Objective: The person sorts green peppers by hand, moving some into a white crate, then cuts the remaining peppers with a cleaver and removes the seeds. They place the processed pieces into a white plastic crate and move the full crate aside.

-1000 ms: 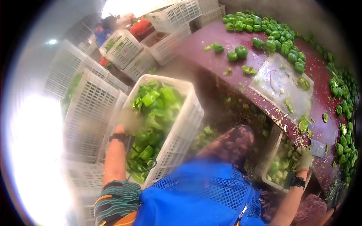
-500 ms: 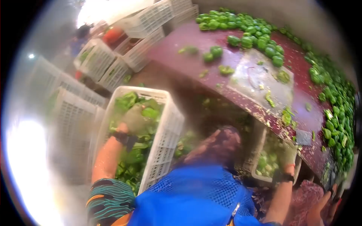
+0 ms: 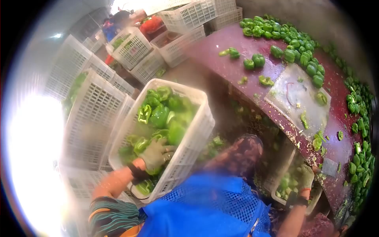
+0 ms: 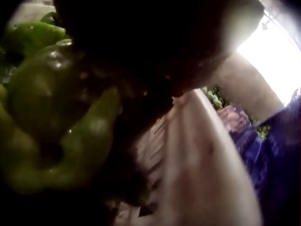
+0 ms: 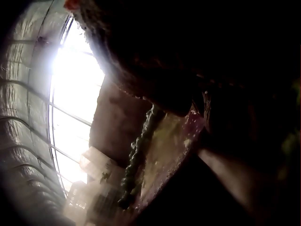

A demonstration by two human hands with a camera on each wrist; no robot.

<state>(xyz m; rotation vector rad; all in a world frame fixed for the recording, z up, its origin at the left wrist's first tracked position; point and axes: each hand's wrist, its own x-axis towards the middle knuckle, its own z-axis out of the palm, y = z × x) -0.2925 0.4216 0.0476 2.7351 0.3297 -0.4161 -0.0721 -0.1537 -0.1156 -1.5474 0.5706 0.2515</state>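
Observation:
My left hand (image 3: pixel 156 154), in a pale glove, lies over cut green peppers in a white slatted crate (image 3: pixel 211 114), its fingers extended towards the crate's right wall. In the left wrist view, a green pepper (image 4: pixel 47 94) shows close beside the dark hand. At the right, my gloved right hand (image 3: pixel 305 176) grips the brown handle of a broad-bladed knife (image 3: pixel 329 167), above a pale bin (image 3: pixel 270 185) of green and whitish pepper scraps. The blade points right, overlapping the table edge. The right wrist view is mostly dark, with my hand in shadow.
A purple-red table (image 3: pixel 237 79) curves along the right, with whole green peppers (image 3: pixel 304 53) heaped at its back. A pale board (image 3: pixel 294 94) on it bears pepper scraps and a thin reddish strip. White crates (image 3: pixel 92 104) stack at the left, more (image 3: pixel 185 17) behind.
My left hand has moved from the crate's far part towards its near part. The right hand has stayed by the bin, and the knife blade beside it has turned. The head view has shifted.

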